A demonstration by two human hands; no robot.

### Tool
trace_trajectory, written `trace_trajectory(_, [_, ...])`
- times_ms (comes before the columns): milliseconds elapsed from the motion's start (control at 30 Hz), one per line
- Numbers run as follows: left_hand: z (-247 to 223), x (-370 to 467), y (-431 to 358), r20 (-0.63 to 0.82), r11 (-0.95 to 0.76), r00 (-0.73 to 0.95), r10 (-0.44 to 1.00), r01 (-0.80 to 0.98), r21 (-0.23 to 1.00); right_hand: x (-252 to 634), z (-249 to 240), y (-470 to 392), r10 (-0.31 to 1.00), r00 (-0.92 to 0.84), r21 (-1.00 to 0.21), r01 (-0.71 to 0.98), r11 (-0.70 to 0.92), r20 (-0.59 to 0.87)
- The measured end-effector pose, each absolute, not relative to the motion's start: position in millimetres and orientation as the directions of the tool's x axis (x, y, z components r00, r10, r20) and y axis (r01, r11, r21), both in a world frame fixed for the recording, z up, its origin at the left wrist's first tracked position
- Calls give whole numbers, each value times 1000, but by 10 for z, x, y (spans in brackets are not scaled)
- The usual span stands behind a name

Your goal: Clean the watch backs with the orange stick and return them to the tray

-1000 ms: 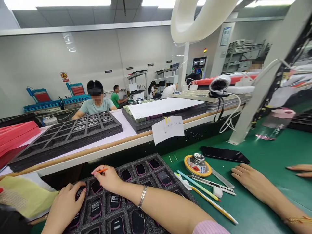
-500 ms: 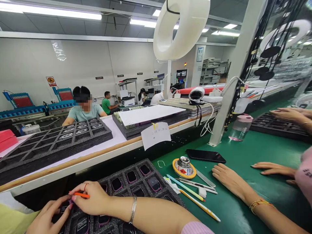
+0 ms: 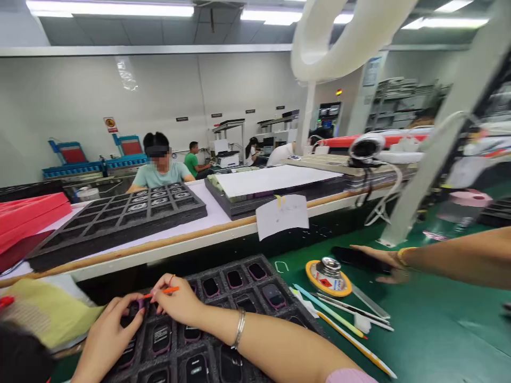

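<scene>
Foam tray (image 3: 281,277): pockets keep watches (image 3: 211,287) apart
Left hand (image 3: 107,334): pinching purple piece (image 3: 140,304) at tray's far-left end, likely to steady it
Right hand (image 3: 178,303): gripping orange stick (image 3: 171,290), tip beside piece; contact too blurred to tell

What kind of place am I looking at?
Probably an electronics assembly workshop: watch-like devices sit in a foam tray at the green workbench, another foam tray stands on the shelf, and others sit at workstations behind.

The right arm (image 3: 279,338) slants leftward from the near right, its right hand (image 3: 179,302) pinching; the left hand (image 3: 112,322) curls just beside, thumb and forefinger bent.
</scene>
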State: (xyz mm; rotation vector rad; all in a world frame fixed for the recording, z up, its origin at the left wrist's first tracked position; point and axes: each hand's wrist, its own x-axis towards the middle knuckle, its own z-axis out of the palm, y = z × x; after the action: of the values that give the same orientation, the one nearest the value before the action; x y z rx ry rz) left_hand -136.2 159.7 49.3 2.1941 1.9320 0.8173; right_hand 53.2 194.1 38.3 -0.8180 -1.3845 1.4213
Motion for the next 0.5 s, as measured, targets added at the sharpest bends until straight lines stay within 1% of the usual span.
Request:
trace_trajectory(67, [528,-1268,1514,377,-242,67,924,865,439,533,371,1911,931,-330,-977,-190,93,153])
trace_trajectory(267, [515,-1200,1404,372,-213,35,927,868,449,555,306,1874,915,-363,-978,-175,116,174])
trace_trajectory(500, [482,-1207,1384,361,-221,48,931,862,456,594,297,1833,902,-376,-976,-130,177,214])
